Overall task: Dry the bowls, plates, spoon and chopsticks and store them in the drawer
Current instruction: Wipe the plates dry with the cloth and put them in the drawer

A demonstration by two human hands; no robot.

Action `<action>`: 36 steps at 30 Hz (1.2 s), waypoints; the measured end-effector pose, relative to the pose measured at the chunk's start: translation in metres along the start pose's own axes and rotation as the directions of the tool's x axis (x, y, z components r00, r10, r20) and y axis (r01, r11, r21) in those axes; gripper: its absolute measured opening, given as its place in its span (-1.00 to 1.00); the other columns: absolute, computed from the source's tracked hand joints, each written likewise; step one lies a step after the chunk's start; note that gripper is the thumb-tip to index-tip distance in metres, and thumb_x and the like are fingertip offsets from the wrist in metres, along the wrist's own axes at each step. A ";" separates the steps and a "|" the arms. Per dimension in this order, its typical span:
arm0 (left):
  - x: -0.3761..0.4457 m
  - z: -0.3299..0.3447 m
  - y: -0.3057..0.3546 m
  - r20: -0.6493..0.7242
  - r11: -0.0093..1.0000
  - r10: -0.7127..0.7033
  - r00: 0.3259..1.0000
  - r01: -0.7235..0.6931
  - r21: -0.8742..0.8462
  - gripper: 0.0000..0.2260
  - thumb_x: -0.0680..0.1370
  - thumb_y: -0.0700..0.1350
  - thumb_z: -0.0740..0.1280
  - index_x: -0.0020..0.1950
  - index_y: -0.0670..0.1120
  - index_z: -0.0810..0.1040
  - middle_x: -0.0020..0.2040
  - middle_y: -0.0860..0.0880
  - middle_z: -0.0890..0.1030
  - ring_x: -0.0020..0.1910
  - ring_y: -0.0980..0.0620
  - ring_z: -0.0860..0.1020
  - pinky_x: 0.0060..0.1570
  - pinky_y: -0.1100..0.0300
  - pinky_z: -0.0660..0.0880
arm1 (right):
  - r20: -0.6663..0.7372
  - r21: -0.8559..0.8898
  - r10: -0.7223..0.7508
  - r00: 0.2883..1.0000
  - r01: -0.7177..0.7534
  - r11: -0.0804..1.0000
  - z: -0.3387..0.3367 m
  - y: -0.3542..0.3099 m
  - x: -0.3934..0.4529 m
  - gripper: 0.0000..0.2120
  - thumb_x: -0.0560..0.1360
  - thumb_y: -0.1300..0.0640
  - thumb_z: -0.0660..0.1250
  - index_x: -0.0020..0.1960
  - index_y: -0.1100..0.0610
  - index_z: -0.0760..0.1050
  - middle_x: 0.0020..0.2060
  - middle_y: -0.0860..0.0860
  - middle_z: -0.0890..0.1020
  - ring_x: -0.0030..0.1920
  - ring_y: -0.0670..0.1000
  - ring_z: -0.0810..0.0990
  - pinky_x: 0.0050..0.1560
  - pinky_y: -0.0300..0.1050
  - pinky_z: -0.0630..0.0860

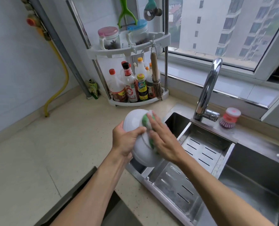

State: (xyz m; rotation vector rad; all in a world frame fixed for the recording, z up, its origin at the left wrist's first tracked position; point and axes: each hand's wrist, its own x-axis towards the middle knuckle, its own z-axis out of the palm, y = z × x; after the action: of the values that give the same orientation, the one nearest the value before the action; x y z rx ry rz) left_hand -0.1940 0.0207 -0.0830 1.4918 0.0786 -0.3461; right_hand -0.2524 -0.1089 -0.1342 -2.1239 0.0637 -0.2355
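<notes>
Now the left hand point(125, 141) grips the white bowl point(135, 126) by its rim, the flat-fingered right hand point(161, 141) pressing a green cloth point(146, 120) against it, sink point(258, 170) edge just beyond.

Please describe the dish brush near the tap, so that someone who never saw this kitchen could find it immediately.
Start at the tall chrome faucet behind the steel sink. Just to its right, on the ledge under the window, stands the dish brush. It is short and round, with a pink-red top and purple bristles, unlike the long brown bamboo whisk hanging on the corner rack.
</notes>
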 end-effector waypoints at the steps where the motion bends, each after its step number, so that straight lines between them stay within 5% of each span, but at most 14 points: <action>1: -0.002 0.002 -0.001 -0.004 1.000 -0.002 1.000 0.002 0.001 -0.69 0.35 -0.41 0.51 0.02 -0.15 0.62 -0.03 -0.16 0.71 -0.08 -0.17 0.69 -0.14 -0.03 0.65 | -0.043 0.022 0.068 0.997 -0.067 0.998 -0.002 0.002 0.007 -0.47 0.63 -0.09 -0.08 0.57 -0.20 -0.14 0.60 -0.15 -0.12 0.58 -0.17 -0.17 0.60 0.06 -0.17; 3: -0.005 0.007 -0.003 -0.028 1.000 0.013 1.000 -0.013 0.002 -0.70 0.35 -0.41 0.52 -0.02 -0.11 0.63 -0.07 -0.13 0.71 -0.12 -0.12 0.69 -0.18 0.01 0.65 | -0.110 0.048 0.181 0.977 -0.177 0.983 -0.001 -0.003 0.018 -0.42 0.61 -0.10 -0.09 0.61 -0.13 -0.09 0.62 -0.11 -0.10 0.59 -0.11 -0.13 0.59 0.18 -0.13; 6: -0.003 0.010 0.000 -0.141 0.998 0.065 0.988 -0.068 -0.012 -0.71 0.33 -0.39 0.53 -0.05 -0.13 0.62 -0.09 -0.10 0.70 -0.20 -0.03 0.68 -0.32 0.17 0.60 | -0.119 0.012 0.170 0.978 -0.169 0.985 0.022 -0.026 0.004 -0.41 0.61 -0.11 -0.08 0.63 -0.05 0.00 0.62 -0.04 0.00 0.60 -0.08 -0.04 0.59 0.06 -0.06; 11: -0.005 0.008 0.004 -0.194 0.995 0.095 0.976 -0.092 0.028 -0.69 0.36 -0.34 0.52 -0.02 -0.06 0.57 -0.09 -0.01 0.64 -0.18 0.05 0.62 -0.41 0.25 0.55 | -0.325 0.381 0.392 0.861 -0.260 0.887 0.053 -0.030 -0.016 -0.39 0.56 -0.21 -0.08 0.56 -0.04 0.20 0.41 -0.03 0.39 0.34 0.04 0.43 0.31 0.12 0.45; 15: -0.008 -0.013 0.002 -0.087 0.995 0.060 0.994 -0.053 0.080 -0.66 0.33 -0.34 0.55 -0.04 -0.02 0.57 -0.08 -0.03 0.67 -0.11 -0.03 0.65 -0.22 0.11 0.62 | -0.120 0.605 0.693 0.711 -0.501 0.619 0.027 -0.011 0.012 -0.72 0.64 -0.02 0.03 0.03 0.09 0.45 -0.04 0.11 0.57 -0.08 0.08 0.51 -0.07 -0.01 0.40; 17: -0.008 -0.026 0.002 -0.007 0.996 0.022 1.000 -0.021 0.092 -0.60 0.23 -0.28 0.57 0.02 -0.07 0.60 -0.05 -0.09 0.71 -0.05 -0.12 0.67 -0.13 0.02 0.64 | -0.072 0.551 0.656 0.752 -0.518 0.654 0.008 -0.012 0.026 -0.75 0.65 0.05 0.05 -0.11 0.11 0.40 -0.20 0.08 0.48 -0.18 0.05 0.43 -0.15 -0.04 0.33; 20: -0.012 -0.036 0.000 0.068 0.993 0.003 0.998 -0.011 0.114 -0.55 0.19 -0.24 0.53 0.06 -0.14 0.62 -0.04 -0.14 0.72 -0.02 -0.19 0.68 -0.11 -0.01 0.63 | -0.027 0.360 0.382 0.924 -0.348 0.866 -0.012 -0.029 0.050 -0.76 0.67 0.12 0.07 0.09 0.06 0.51 -0.10 0.06 0.54 -0.11 0.03 0.48 -0.11 -0.09 0.38; 22: -0.013 -0.039 -0.001 0.037 0.993 0.033 0.999 -0.037 0.116 -0.59 0.19 -0.24 0.53 0.02 -0.14 0.63 -0.07 -0.13 0.72 -0.07 -0.16 0.69 -0.15 0.02 0.62 | 0.041 0.320 0.295 0.955 -0.292 0.901 -0.014 -0.037 0.061 -0.75 0.68 0.12 0.06 0.15 0.03 0.51 -0.02 0.06 0.57 -0.03 0.04 0.51 -0.03 -0.08 0.41; 26: -0.016 -0.039 0.005 -0.116 0.992 0.096 0.989 -0.086 0.088 -0.63 0.24 -0.26 0.58 0.01 -0.11 0.65 -0.07 -0.08 0.72 -0.09 -0.09 0.69 -0.21 0.09 0.61 | -0.006 0.380 0.408 0.913 -0.376 0.845 0.006 -0.023 0.049 -0.77 0.68 0.04 0.04 0.04 0.05 0.46 -0.10 0.08 0.53 -0.13 0.03 0.50 -0.07 -0.04 0.42; 30: -0.010 -0.037 0.010 -0.368 0.994 0.099 0.924 -0.110 -0.007 -0.72 0.36 -0.34 0.52 -0.09 -0.03 0.58 -0.14 0.03 0.67 -0.21 0.08 0.64 -0.34 0.24 0.59 | -0.012 0.496 0.504 0.863 -0.433 0.753 0.051 -0.022 0.025 -0.73 0.66 0.00 0.07 0.28 0.04 0.39 0.00 0.09 0.58 -0.05 0.07 0.57 0.02 0.08 0.54; 36: -0.020 -0.065 0.007 -0.590 0.994 0.051 0.806 -0.101 -0.052 -0.64 0.35 -0.30 0.51 0.10 -0.08 0.60 -0.02 0.00 0.66 -0.07 -0.01 0.65 -0.08 0.07 0.64 | 0.082 0.704 0.617 0.783 -0.484 0.520 0.125 -0.076 -0.014 -0.53 0.52 -0.12 0.12 0.41 -0.09 0.29 0.21 0.14 0.59 0.17 0.21 0.60 0.21 0.35 0.52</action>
State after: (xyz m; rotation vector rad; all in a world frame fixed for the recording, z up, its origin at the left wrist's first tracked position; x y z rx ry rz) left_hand -0.2004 0.0880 -0.0769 1.4699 0.5237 0.2007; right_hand -0.2461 0.0379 -0.1365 -1.2122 0.6635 -0.0408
